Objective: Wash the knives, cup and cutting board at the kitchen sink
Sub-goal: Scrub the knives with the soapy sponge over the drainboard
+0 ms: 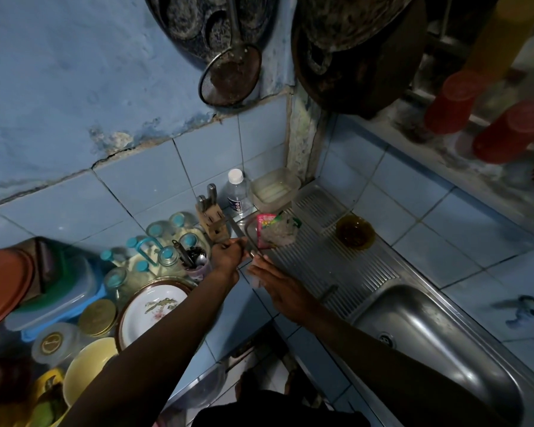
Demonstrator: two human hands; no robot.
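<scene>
Head view. The grip of our left hand (pixel 227 257) is curled round a knife (pixel 240 235), its blade pointing toward the knife block (pixel 211 222) at the back of the worktop (pixel 261 306). Our right hand (pixel 276 283) lies flat with straight fingers just beside the knife, holding nothing. We judge that the step in hand is putting away or fetching a knife, and we cannot tell which. The sink (pixel 438 343) lies well apart to the right, its basin bare. If the knife is going in, the next move calls for aligning the blade with a slot; the cup and cutting board cannot be identified here.
</scene>
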